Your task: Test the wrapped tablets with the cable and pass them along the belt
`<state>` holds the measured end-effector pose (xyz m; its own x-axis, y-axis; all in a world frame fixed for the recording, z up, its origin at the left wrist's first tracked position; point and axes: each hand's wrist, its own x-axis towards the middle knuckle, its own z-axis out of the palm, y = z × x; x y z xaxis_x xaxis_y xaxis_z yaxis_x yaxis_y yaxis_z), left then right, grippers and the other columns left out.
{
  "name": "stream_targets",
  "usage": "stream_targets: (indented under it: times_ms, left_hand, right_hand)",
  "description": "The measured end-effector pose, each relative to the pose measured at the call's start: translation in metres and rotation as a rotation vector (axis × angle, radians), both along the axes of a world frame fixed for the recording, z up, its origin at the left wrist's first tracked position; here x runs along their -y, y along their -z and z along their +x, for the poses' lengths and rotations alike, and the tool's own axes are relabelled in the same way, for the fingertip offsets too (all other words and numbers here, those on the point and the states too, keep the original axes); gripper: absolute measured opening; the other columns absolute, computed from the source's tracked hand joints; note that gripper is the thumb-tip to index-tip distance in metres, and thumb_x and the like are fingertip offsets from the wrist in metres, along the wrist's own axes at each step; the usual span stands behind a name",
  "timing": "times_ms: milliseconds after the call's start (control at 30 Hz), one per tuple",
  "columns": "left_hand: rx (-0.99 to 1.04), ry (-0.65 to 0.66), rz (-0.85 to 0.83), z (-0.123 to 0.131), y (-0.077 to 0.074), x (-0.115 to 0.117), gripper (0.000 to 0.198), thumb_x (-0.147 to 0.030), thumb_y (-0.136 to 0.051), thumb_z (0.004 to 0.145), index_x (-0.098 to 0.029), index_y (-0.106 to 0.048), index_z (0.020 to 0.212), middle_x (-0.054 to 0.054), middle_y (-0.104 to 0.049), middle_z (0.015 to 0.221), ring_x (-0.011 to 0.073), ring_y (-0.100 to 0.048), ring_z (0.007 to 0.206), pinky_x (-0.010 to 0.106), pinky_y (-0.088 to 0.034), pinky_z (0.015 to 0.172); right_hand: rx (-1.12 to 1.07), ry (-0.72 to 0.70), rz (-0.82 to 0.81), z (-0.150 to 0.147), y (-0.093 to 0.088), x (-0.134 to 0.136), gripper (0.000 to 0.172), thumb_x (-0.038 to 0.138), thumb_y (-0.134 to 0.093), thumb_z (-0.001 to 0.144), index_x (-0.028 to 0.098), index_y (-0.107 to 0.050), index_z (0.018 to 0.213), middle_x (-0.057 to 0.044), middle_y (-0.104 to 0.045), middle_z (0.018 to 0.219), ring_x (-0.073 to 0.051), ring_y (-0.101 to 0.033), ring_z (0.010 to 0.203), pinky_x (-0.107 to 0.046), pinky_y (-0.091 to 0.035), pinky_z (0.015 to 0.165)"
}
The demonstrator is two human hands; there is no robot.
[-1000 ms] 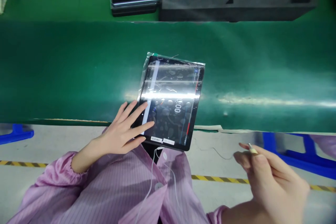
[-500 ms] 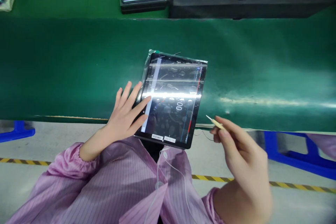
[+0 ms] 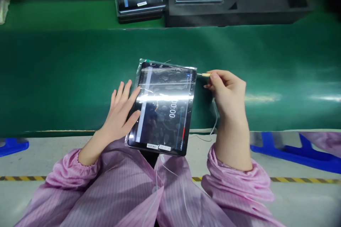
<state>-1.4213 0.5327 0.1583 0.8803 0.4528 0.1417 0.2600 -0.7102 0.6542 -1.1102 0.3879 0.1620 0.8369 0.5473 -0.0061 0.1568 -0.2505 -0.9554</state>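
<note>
A black film-wrapped tablet (image 3: 165, 113) lies on the green bench (image 3: 66, 78) under the spread left hand (image 3: 118, 113); the right hand (image 3: 226, 90) pinches a slim pick (image 3: 205, 75) beside its corner (a slip could scratch the film).

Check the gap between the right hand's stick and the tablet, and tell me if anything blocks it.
Nothing visible blocks it. The small stick, pinched in the right hand, reaches the tablet's right edge, above the green belt. Only the clear plastic film wrapped over the tablet lies in its way.
</note>
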Motion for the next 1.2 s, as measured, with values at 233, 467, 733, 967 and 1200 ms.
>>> stream_targets:
  times_ms: [233,467,733,967,1200]
  left_hand:
    - [-0.039,0.026,-0.077,0.008,-0.001,-0.003,0.062,-0.050,-0.027,0.111,-0.037,-0.003,0.166,0.013,-0.022,0.173,0.0334,-0.024,0.160,0.069,-0.004,0.126]
    - [-0.027,0.022,-0.114,0.013,-0.001,-0.005,0.061,-0.049,-0.026,0.112,-0.039,0.000,0.166,0.011,-0.019,0.174,0.0308,-0.024,0.160,0.065,0.003,0.127]
    - [0.001,-0.015,-0.143,0.017,0.000,-0.005,0.059,-0.047,-0.027,0.112,-0.038,-0.007,0.167,0.009,-0.025,0.172,0.0275,-0.031,0.157,0.058,0.004,0.129]
    - [0.024,-0.013,-0.199,0.017,-0.002,-0.004,0.061,-0.048,-0.033,0.111,-0.038,-0.010,0.167,0.008,-0.027,0.171,0.0268,-0.039,0.154,0.053,0.007,0.129]
    - [-0.007,-0.008,-0.204,0.018,-0.008,-0.003,0.069,-0.053,-0.039,0.107,-0.034,-0.010,0.167,0.012,-0.030,0.170,0.0301,-0.052,0.144,0.056,0.003,0.129]
  right_hand:
    - [-0.105,0.027,0.026,0.010,0.001,-0.012,0.013,0.014,-0.063,0.089,0.015,-0.075,0.084,0.003,-0.058,0.064,-0.008,-0.054,0.057,-0.024,-0.047,0.063]
    - [-0.069,-0.032,-0.038,0.012,-0.004,-0.009,0.011,0.020,-0.067,0.087,0.016,-0.077,0.084,0.000,-0.065,0.075,-0.007,-0.056,0.062,-0.022,-0.045,0.062]
    - [-0.209,-0.118,0.029,0.025,0.002,-0.006,0.025,0.039,-0.089,0.071,0.020,-0.081,0.085,-0.001,-0.071,0.076,-0.008,-0.064,0.066,-0.018,-0.054,0.066]
    - [-0.253,-0.188,-0.081,0.037,-0.001,-0.003,0.047,0.055,-0.097,0.055,0.021,-0.082,0.084,-0.006,-0.076,0.085,-0.011,-0.069,0.067,-0.024,-0.064,0.071]
    - [-0.272,-0.185,-0.189,0.040,-0.008,-0.010,0.062,0.068,-0.097,0.040,0.019,-0.082,0.076,-0.005,-0.072,0.066,-0.010,-0.063,0.054,-0.021,-0.057,0.052]
